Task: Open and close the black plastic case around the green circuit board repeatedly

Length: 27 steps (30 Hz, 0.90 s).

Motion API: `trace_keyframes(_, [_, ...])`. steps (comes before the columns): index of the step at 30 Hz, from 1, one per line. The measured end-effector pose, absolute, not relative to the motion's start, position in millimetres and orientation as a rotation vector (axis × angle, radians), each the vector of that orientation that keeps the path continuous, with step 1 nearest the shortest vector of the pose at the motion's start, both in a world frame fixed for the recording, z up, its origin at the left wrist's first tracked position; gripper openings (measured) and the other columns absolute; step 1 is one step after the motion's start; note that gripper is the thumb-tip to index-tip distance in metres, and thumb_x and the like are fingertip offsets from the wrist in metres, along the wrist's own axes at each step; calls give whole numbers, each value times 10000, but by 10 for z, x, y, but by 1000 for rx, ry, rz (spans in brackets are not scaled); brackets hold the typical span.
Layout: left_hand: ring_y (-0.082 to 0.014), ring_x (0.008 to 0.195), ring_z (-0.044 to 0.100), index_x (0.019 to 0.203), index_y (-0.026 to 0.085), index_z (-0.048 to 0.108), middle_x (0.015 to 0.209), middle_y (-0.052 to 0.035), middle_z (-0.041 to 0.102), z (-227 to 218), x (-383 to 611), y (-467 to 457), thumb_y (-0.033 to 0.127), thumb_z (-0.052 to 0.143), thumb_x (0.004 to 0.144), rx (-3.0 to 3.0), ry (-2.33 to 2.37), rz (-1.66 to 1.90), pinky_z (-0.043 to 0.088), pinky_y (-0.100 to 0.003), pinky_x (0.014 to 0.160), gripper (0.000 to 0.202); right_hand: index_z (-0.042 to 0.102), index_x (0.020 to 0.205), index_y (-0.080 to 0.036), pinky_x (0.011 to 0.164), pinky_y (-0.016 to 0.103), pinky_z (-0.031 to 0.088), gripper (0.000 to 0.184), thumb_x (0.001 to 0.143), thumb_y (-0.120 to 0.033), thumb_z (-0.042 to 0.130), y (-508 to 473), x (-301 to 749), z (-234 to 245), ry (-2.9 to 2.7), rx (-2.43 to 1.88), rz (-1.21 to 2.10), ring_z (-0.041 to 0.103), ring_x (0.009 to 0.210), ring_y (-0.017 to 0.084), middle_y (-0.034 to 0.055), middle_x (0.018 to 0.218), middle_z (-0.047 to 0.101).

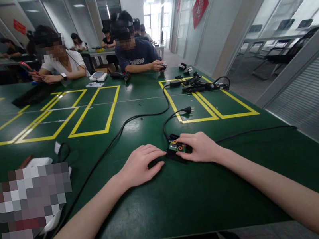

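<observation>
An opened black power-adapter case (178,157) lies on the green table in front of me. In it, or just over it, sits a small green circuit board (177,146) with orange ring-shaped parts. My right hand (198,147) grips the board from the right, thumb at the near side and fingers at the far side. From the left, my left hand (142,163) rests on the table, thumb apart from the fingers, holding nothing. Its fingertips reach the case's left edge; whether they touch it I cannot tell. A black cord with a plug (187,110) curves away behind the case.
Black cables (123,122) cross the table left and right. Further back lie a pile of black adapters (199,85), a power drill (122,76) and a white device (98,76). Yellow tape (89,132) marks rectangles. Two co-workers sit opposite. Blurred items (30,204) stand at left.
</observation>
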<state>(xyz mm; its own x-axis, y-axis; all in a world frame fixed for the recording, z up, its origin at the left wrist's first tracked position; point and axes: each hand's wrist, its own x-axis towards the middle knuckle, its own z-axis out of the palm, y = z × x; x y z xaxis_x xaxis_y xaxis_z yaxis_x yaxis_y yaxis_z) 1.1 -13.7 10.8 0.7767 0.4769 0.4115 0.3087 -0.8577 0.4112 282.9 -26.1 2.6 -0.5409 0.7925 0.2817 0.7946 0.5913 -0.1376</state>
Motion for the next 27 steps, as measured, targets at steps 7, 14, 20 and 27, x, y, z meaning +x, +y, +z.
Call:
trace_keyframes(7, [-218, 869, 670, 895, 184, 706, 910, -83, 727, 131, 22, -190, 538, 743, 862, 2604, 443, 717, 541, -364, 819, 358, 691, 1094, -198, 523, 264, 395, 312, 882, -424, 659, -626, 2366, -45, -2686, -697, 151, 658, 641, 134, 11, 868, 722])
trace_keyframes(14, [-239, 929, 666, 851, 188, 684, 1061, -97, 721, 80, 28, -190, 696, 789, 743, 2628, 438, 617, 507, -363, 818, 530, 670, 1085, -182, 499, 265, 402, 302, 920, -427, 606, -586, 2360, -82, -2575, -641, 105, 638, 590, 129, 18, 846, 710])
trace_keyframes(20, [-318, 1138, 623, 1081, 199, 702, 1264, -134, 674, 109, -7, -157, 710, 822, 694, 2778, 709, 505, 500, -451, 970, 651, 656, 1163, -185, 593, 264, 477, 313, 961, -417, 598, -543, 2390, -73, -2477, -731, 82, 689, 716, 151, 63, 987, 732])
trace_keyframes(27, [-368, 1266, 553, 1192, 219, 706, 1385, -145, 624, 112, -46, -57, 712, 831, 683, 2786, 767, 501, 456, -544, 1078, 720, 705, 1095, -189, 776, 354, 510, 381, 894, -511, 737, -487, 2395, -65, -2448, -939, 86, 674, 875, 214, 118, 1088, 703])
